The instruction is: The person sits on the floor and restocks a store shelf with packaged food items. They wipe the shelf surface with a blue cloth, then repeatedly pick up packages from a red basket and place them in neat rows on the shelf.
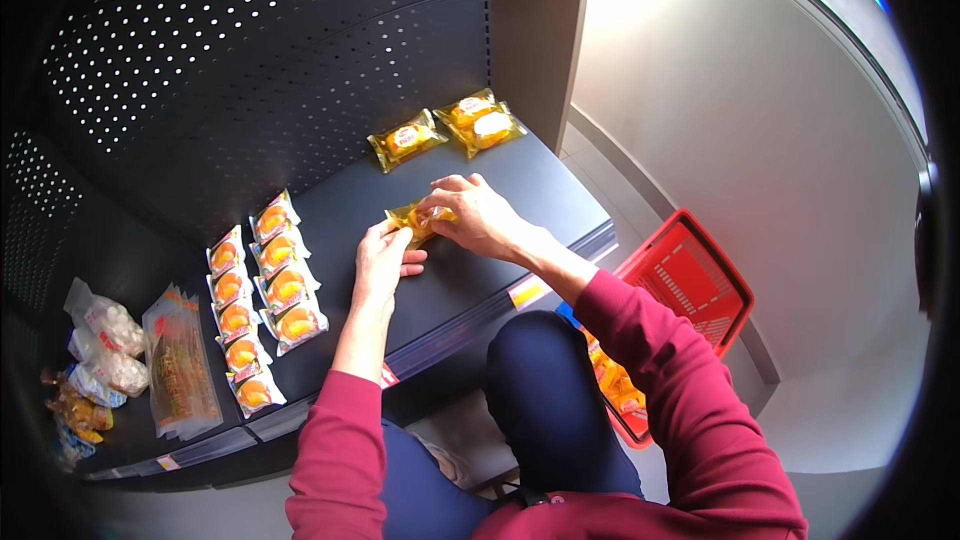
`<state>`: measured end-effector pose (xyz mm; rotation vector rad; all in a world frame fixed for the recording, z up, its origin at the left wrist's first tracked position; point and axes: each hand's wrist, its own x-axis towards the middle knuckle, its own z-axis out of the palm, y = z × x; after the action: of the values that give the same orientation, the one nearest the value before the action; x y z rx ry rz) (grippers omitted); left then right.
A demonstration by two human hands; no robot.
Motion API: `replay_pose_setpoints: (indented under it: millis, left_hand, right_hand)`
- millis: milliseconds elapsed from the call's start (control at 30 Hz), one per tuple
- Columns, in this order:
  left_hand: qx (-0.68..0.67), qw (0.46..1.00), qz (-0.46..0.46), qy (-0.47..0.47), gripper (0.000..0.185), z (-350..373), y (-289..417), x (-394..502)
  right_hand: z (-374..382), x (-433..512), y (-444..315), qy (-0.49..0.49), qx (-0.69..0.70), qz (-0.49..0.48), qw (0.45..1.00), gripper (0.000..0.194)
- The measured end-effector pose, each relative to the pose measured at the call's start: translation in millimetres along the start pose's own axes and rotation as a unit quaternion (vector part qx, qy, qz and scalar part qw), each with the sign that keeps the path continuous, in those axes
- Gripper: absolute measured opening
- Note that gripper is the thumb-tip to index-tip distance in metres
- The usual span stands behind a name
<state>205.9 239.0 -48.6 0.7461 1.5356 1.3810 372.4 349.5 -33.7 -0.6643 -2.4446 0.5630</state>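
My left hand (384, 259) and my right hand (476, 217) both hold a yellow-wrapped packaged cake (409, 217) low over the dark metal shelf (337, 217). The left thumb and fingertips grip its near left end; the right fingers curl over its right part and partly hide it. Beyond my hands, near the perforated back panel, one yellow packaged cake (406, 137) lies alone. To its right, more of the same packages (487, 124) lie overlapped at the shelf's far end.
Two rows of orange-and-white packaged pastries (287, 289) stand on the left of the shelf, beside flat clear packets (180, 367) and bagged white items (116, 345). A red shopping basket (679, 270) with orange packages (611, 382) stands on the floor at right, beside my knee and a pale wall.
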Motion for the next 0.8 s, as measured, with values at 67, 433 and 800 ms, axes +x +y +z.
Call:
replay_pose_setpoints:
  millis: [67,433,800]
  left_hand:
    - [0.018,1.000,0.001,-0.022,0.034,3,-2,-2]
    - [0.000,0.984,0.015,-0.178,0.037,42,15,-48]
    - [0.068,0.972,0.085,-0.208,0.041,60,23,-69]
  right_hand:
    - [-5,-16,15,0.047,0.064,-0.003,0.997,0.031]
    - [-58,-94,28,0.084,0.454,0.295,0.837,0.054]
    - [-113,-256,35,0.223,0.478,0.322,0.786,0.026]
